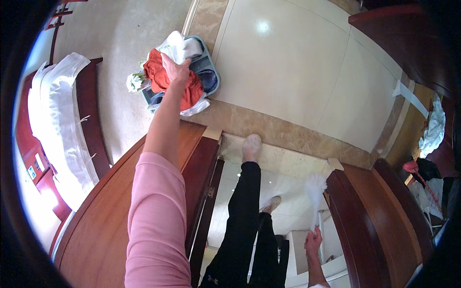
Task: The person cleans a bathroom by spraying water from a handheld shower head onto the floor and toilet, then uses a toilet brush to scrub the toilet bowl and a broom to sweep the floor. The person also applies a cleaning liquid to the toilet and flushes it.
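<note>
My left hand (175, 70) reaches forward on a pink-sleeved arm and closes on a red cloth (194, 92). The cloth lies on top of a blue-grey plastic basket (214, 73) piled with white cloths (178, 44) and a pale green and white bundle (135, 82). The basket stands on the floor where carpet meets tile. Low in the view, my right hand (313, 243) grips the handle of a white brush (315, 186), its bristle head pointing up. My legs in black trousers and pale shoes stand in a doorway between the hands.
A brown wooden door (108, 211) is under my left arm, and a wooden door frame (367, 216) rises at the right. A bed with white linen (60, 120) is on the left. At the far right are a white cloth heap (434, 127) and another person's hand (411, 166).
</note>
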{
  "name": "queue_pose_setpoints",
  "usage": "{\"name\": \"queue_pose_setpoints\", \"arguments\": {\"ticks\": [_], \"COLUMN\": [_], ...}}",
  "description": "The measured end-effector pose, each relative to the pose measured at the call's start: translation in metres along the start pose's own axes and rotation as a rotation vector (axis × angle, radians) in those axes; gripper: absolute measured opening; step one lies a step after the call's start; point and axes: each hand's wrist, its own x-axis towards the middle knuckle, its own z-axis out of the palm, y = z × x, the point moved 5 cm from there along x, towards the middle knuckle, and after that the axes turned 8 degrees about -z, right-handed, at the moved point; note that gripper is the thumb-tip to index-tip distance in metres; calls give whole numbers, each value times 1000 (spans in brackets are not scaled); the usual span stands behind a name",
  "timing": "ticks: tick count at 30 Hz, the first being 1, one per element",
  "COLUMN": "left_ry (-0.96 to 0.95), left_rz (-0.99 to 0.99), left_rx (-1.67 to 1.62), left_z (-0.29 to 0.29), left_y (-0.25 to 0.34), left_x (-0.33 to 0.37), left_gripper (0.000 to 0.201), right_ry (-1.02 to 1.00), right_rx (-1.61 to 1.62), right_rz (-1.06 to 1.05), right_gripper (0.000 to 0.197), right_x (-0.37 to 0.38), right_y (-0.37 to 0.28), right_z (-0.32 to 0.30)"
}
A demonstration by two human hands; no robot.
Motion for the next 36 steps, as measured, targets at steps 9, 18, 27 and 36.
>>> {"name": "queue_pose_setpoints", "arguments": {"ticks": [9,18,27,36], "left_ry": [1,-401,-61,-625], "left_rz": [-105,-559,-1071,-887], "left_rx": [-121,-382,-619,-570], "left_z": [18,-59,-225,-121], "left_y": [-13,-28,-202,-205], "left_x": [-252,-592,-700,-802], "left_gripper": [60,49,55,33], "right_ry": [-1,-12,-101,-468], "right_rx": [-27,-65,-477,-778], "right_rz": [-16,-246,-651,-908], "right_gripper": [37,38,36,40], "right_x": [-18,-7,1,48], "right_y": [18,108,142,83], "right_z": [-3,-55,-78,217]}}
